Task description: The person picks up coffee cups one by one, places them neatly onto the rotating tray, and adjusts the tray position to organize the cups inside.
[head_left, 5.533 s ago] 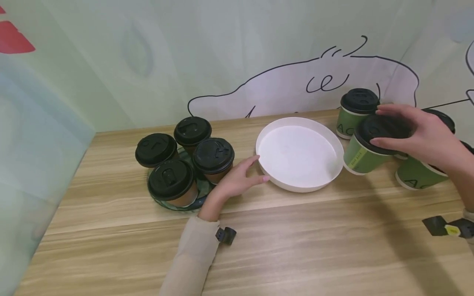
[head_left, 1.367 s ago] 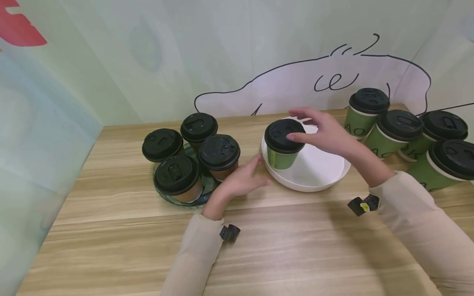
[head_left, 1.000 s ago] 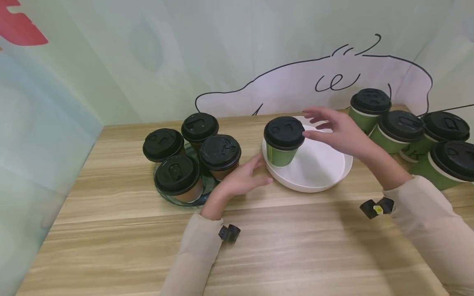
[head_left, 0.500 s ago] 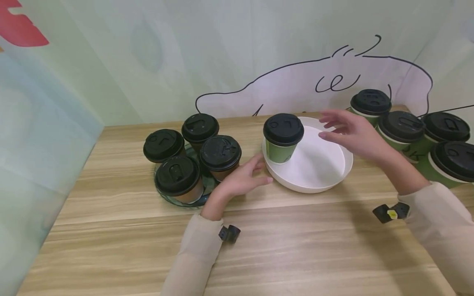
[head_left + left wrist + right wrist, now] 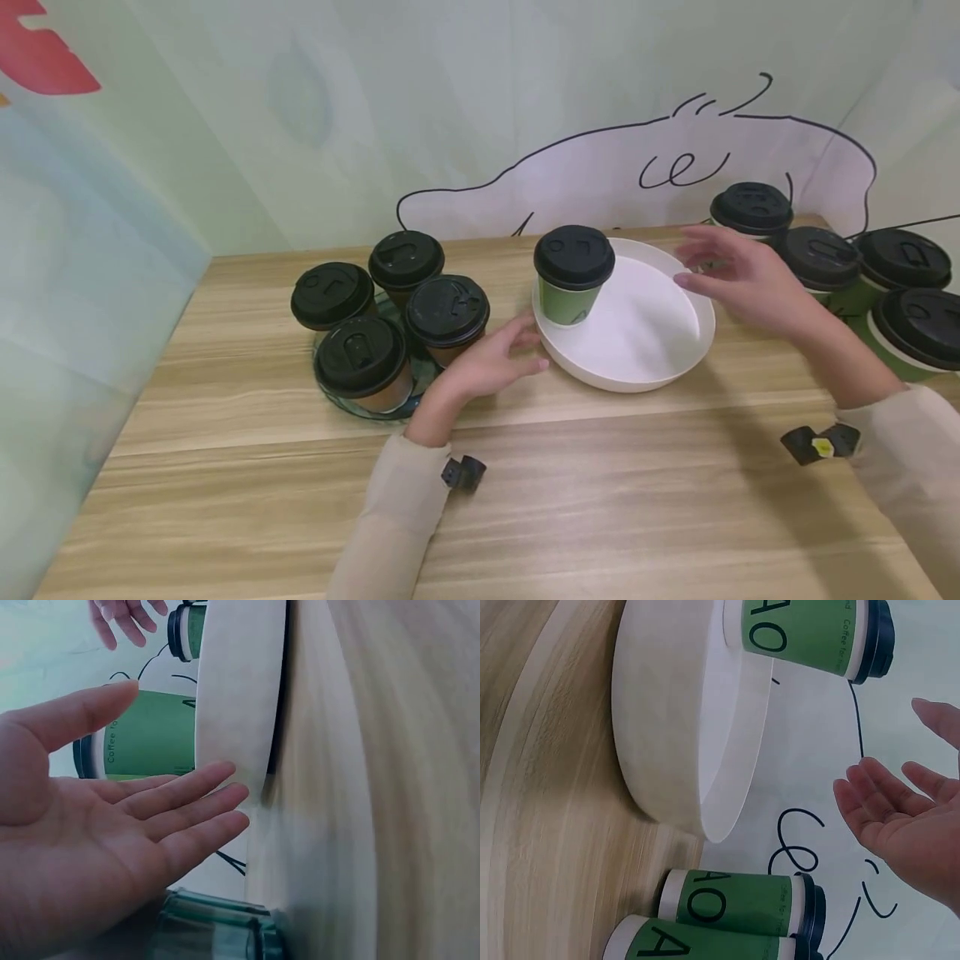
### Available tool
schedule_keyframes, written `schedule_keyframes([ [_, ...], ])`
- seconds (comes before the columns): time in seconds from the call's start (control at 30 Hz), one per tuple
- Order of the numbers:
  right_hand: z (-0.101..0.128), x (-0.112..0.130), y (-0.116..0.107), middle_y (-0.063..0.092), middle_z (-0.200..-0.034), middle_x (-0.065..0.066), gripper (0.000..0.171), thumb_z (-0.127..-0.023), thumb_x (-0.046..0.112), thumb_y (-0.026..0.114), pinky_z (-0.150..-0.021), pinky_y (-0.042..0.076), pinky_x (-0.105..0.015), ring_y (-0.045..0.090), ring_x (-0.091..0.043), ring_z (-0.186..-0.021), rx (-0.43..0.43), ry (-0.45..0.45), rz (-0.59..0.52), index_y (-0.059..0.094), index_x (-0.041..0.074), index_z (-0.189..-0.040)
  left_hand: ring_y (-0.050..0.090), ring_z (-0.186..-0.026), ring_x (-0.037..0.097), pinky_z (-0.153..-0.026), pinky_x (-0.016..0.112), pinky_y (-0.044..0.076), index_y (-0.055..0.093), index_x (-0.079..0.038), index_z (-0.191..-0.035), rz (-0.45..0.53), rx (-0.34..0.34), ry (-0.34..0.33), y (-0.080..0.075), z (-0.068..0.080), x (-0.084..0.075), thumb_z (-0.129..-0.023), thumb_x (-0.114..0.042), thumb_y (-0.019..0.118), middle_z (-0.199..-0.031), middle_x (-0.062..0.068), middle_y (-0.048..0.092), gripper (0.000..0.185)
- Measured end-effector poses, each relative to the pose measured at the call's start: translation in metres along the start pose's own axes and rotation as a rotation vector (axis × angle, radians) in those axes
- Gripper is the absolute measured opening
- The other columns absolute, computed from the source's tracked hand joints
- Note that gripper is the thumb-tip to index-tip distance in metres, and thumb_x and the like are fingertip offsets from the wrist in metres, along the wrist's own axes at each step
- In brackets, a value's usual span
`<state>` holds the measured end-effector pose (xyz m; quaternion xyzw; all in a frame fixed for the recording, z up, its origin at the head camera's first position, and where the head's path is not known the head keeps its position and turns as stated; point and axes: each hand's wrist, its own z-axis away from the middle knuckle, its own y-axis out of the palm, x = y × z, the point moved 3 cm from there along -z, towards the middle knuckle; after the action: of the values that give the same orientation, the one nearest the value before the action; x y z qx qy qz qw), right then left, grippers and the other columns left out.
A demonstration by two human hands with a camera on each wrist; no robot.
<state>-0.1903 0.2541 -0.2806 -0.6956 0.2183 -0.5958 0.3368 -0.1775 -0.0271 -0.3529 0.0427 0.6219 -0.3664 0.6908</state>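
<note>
One green cup [image 5: 573,275] with a black lid stands upright in the white tray [image 5: 678,364], tucked against its left rim, and nobody's holding it. The left hand [image 5: 491,362] lies on the wooden table [image 5: 570,492] with its fingers straight and relaxed, fingertips [image 5: 232,796] right at the tray's left edge (the glass plate [image 5: 327,401] with four brown cups [image 5: 390,321] is just to its left). The right hand [image 5: 738,279] hovers over the tray's right rim, fingers loosely spread and empty, with four more green cups [image 5: 840,267] grouped just behind it.
</note>
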Motion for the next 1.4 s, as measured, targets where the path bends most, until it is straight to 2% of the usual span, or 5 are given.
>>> schedule_keyframes([
  [0.5, 0.015, -0.014, -0.010, 0.053, -0.123, -0.016, 0.060, -0.087, 0.032, 0.062, -0.092, 0.040, -0.036, 0.047, -0.028, -0.112, -0.002, 0.044, 0.057, 0.038, 0.008, -0.137, 0.029, -0.132, 0.026, -0.105, 0.037, 0.027, 0.015, -0.005, -0.146, -0.041, 0.000, 0.008, 0.004, -0.002, 0.002, -0.089, -0.011, 0.057, -0.145, 0.015, 0.029, 0.071],
  [0.73, 0.024, -0.021, -0.017, 0.051, -0.124, -0.019, 0.061, -0.088, 0.032, 0.061, -0.092, 0.036, -0.053, 0.046, -0.033, -0.113, -0.008, 0.063, 0.059, 0.036, 0.007, -0.138, 0.035, -0.128, 0.028, -0.102, 0.040, 0.032, 0.016, -0.005, -0.145, -0.036, -0.006, -0.021, 0.005, -0.002, 0.001, -0.090, -0.011, 0.056, -0.141, 0.016, 0.036, 0.069],
  [0.97, 0.032, -0.029, -0.025, 0.051, -0.123, -0.017, 0.062, -0.087, 0.031, 0.062, -0.078, 0.036, -0.004, 0.048, -0.026, -0.111, -0.040, 0.074, 0.082, 0.035, 0.009, -0.140, 0.022, -0.135, 0.023, -0.107, 0.035, 0.022, 0.012, -0.009, -0.147, -0.076, -0.005, -0.021, 0.007, -0.004, 0.001, -0.089, -0.011, 0.056, -0.148, 0.014, 0.023, 0.073],
  [1.13, 0.037, -0.037, -0.033, 0.050, -0.124, -0.019, 0.063, -0.088, 0.031, 0.060, -0.087, 0.040, -0.022, 0.045, -0.027, -0.110, -0.087, 0.090, 0.123, 0.034, 0.009, -0.141, 0.030, -0.131, 0.027, -0.105, 0.039, 0.027, 0.018, -0.005, -0.145, -0.069, -0.023, -0.016, 0.003, -0.001, -0.001, -0.089, -0.013, 0.056, -0.142, 0.016, 0.034, 0.068],
  [1.4, 0.047, -0.052, -0.051, 0.049, -0.124, -0.020, 0.060, -0.088, 0.031, 0.061, -0.064, 0.032, -0.002, 0.044, 0.012, -0.087, -0.174, 0.123, 0.167, 0.038, 0.009, -0.138, 0.031, -0.131, 0.025, -0.104, 0.039, 0.029, 0.013, -0.008, -0.147, -0.042, 0.002, 0.011, 0.004, -0.003, 0.001, -0.089, -0.011, 0.057, -0.143, 0.016, 0.032, 0.072],
])
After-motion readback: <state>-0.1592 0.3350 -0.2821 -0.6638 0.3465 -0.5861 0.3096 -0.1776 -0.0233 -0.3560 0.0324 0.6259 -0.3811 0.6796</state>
